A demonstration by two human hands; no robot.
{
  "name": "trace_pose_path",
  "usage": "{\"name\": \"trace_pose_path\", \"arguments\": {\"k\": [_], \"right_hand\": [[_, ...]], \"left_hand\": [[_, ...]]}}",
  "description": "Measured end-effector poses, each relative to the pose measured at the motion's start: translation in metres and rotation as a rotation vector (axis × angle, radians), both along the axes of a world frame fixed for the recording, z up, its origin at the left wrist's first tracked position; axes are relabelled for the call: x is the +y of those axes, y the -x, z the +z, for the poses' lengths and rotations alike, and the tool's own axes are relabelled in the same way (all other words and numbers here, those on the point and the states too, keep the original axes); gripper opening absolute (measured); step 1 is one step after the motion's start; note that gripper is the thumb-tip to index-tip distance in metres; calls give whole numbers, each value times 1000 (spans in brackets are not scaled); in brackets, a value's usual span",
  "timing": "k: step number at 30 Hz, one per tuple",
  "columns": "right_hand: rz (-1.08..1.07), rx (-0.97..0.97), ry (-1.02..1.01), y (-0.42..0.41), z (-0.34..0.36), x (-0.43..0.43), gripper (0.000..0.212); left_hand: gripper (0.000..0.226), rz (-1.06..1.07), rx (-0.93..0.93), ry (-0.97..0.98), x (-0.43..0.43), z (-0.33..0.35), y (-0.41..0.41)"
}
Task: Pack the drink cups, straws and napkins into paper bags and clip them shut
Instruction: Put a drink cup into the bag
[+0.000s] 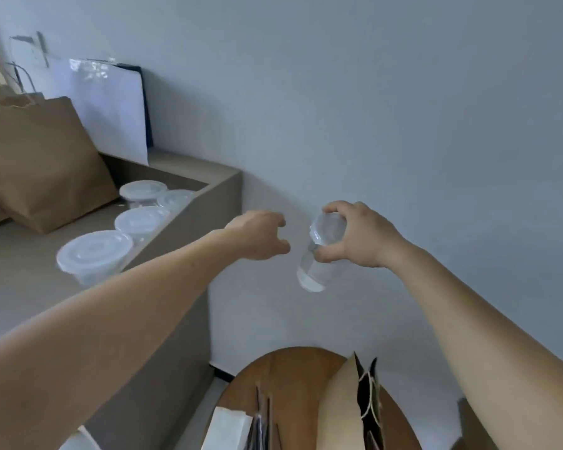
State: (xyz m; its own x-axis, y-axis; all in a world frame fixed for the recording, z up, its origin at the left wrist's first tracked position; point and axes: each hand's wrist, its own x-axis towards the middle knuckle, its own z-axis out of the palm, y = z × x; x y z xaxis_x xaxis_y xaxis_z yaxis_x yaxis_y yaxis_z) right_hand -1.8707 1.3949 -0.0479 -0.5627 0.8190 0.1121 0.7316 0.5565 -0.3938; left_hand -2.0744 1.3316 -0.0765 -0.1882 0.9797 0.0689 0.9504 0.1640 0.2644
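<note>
At centre frame, the tilted drink cup (316, 271) is clasped at its top by the right grip (361, 235), the empty, loosely open left grip (257, 235) just beside, the paper bag (342, 401) lower down.

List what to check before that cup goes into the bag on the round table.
1. Grip on cup: ok, right hand holds it, fingers round its top.
2. Left hand free: ok, it holds nothing.
3. Bag open: ok, it stands on the table with its mouth gaping upward.
4. Room inside bag: cannot tell, the inside is dark.
5. Cup lid sealed: cannot tell, too blurred.
6. Napkins and straws at hand: ok, they lie beside the bag.
</note>
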Motion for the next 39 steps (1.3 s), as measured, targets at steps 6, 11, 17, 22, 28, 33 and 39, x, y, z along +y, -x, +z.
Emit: {"name": "trace_pose_path", "arguments": {"k": [6,11,17,22,28,33,39], "right_hand": [[-73,-114,112,-93,-74,15,92],[-170,-136,171,-135,-122,28,91],[-250,-106,245,-149,-173,36,93],[-278,-80,254,-143,-200,44,96],[-273,-39,269,-131,-217,46,97],[-346,-32,276,-137,-230,42,96],[-205,-117,262,-144,-235,36,95]], "left_hand": [[61,-84,-66,145,26,-69,-102],[66,-122,-157,297,27,-132,-146],[66,-147,-121,492,14,-199,-171],[82,-187,-171,657,6,-254,-187],[59,-26,-226,658,5,-286,-208],[28,183,-351,606,1,-299,-204],[32,319,-554,629,1,-311,-183]]}}
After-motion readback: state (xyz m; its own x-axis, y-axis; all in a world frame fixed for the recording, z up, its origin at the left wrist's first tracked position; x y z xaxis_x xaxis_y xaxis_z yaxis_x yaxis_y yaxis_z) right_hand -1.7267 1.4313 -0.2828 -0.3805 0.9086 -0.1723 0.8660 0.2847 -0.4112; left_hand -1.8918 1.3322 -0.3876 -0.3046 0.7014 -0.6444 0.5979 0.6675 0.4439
